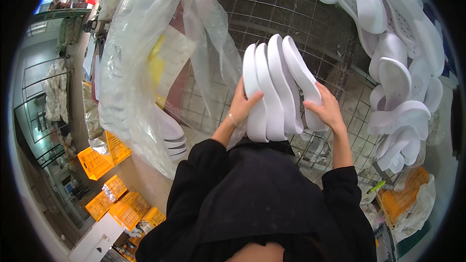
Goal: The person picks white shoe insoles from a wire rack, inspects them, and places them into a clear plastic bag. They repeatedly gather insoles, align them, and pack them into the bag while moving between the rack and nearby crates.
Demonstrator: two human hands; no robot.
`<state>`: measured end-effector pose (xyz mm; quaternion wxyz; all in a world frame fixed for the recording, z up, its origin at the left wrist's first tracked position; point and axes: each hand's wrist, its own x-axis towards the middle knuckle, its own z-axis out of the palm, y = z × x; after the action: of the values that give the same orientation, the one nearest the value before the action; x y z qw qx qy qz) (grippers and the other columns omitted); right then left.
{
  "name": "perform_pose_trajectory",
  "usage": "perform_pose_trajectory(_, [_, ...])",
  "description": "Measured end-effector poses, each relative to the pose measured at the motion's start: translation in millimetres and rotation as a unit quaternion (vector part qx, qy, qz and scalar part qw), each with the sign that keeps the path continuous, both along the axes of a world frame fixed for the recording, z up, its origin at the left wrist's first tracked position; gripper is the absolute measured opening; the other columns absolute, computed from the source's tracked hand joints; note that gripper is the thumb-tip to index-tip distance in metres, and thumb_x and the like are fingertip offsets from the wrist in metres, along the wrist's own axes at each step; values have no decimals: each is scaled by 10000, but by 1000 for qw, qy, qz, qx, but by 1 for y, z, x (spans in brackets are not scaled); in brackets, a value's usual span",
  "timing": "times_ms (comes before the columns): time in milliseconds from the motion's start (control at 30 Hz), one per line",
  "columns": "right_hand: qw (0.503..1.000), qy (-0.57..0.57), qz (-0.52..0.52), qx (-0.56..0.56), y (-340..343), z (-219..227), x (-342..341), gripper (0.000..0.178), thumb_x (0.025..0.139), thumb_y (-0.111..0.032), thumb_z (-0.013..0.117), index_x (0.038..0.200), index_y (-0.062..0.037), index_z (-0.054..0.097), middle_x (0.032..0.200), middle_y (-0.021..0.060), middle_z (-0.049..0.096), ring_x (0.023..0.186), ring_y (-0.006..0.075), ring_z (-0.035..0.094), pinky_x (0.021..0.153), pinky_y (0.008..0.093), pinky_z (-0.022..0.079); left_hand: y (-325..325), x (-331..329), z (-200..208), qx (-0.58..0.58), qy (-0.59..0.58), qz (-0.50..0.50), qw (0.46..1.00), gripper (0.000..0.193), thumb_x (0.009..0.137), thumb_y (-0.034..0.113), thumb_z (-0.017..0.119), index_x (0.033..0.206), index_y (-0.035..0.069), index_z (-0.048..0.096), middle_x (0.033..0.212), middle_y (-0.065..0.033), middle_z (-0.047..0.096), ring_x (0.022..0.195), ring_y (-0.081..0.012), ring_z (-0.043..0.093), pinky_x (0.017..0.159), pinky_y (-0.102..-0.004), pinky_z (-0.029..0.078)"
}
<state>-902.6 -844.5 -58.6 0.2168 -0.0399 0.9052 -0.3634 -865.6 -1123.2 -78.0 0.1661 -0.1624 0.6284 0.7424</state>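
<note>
A row of several white foam shoe soles (262, 92) stands on edge, side by side, in front of my body above a wire-grid surface (252, 7). My left hand (239, 106) grips the left end of the row, thumb over the outer sole. At the right end, my right hand (326, 106) is closed on the last white sole (297, 60), which leans apart from the others at its top. A large clear plastic bag (131, 34) lies to the left, with more white soles (170, 131) stacked inside it.
Loose white soles (388, 73) are heaped along the right side of the grid. A yellow sheet (156, 60) and printed paper lie by the bag. Yellow crates (128, 208) stand on the floor at lower left. A green-handled tool (376, 187) and an orange crate (405, 191) are at lower right.
</note>
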Motion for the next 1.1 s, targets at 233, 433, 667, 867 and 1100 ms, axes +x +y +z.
perform_pose_trajectory(233, [997, -60, -11, -45, -27, 76, 12, 605, 784, -320, 653, 1291, -12, 537, 1155, 210, 636, 1039, 343, 633, 918, 375, 468, 9, 21, 28, 100, -11, 49, 994, 771, 966, 395, 525, 1491, 4, 117, 1450, -141, 354, 1280, -217, 391, 1080, -324, 307])
perform_pose_trajectory(433, [950, 95, 293, -48, -181, 130, -25, 504, 813, -378, 637, 1168, -20, 621, 1110, 200, 651, 984, 364, 636, 853, 408, 487, -107, 102, 76, 122, -102, 281, 946, 685, 1006, 506, 322, 1442, -21, 286, 1416, -133, 442, 1283, -231, 439, 1080, -339, 342])
perform_pose_trajectory(667, [957, 87, 224, -161, -374, 4, -52, 461, 871, -356, 600, 1183, -17, 586, 1113, 241, 621, 1036, 388, 588, 884, 432, 459, -259, 94, 73, -555, 112, 242, 788, 447, 902, 128, 507, 1338, 36, 466, 1433, -208, 392, 1332, -349, 373, 1085, -441, 319])
perform_pose_trajectory(867, [884, 337, 313, -90, -390, 10, 30, 808, 747, -441, 722, 1423, -124, 412, 1500, 207, 283, 1400, 414, 196, 1081, 624, 135, -340, 95, 70, -820, -145, 31, 553, 741, 835, 153, 516, 1484, 0, 193, 1518, -255, 216, 1364, -443, 270, 1068, -518, 324])
perform_pose_trajectory(1100, [881, 359, 295, 87, -442, -4, 36, 790, 767, -437, 689, 1448, -184, 381, 1563, 106, 195, 1431, 386, 121, 1087, 642, 89, -295, 30, 130, -318, 217, 139, 912, 364, 776, 138, 628, 1128, 44, 632, 1071, -138, 640, 1030, -271, 584, 916, -396, 449])
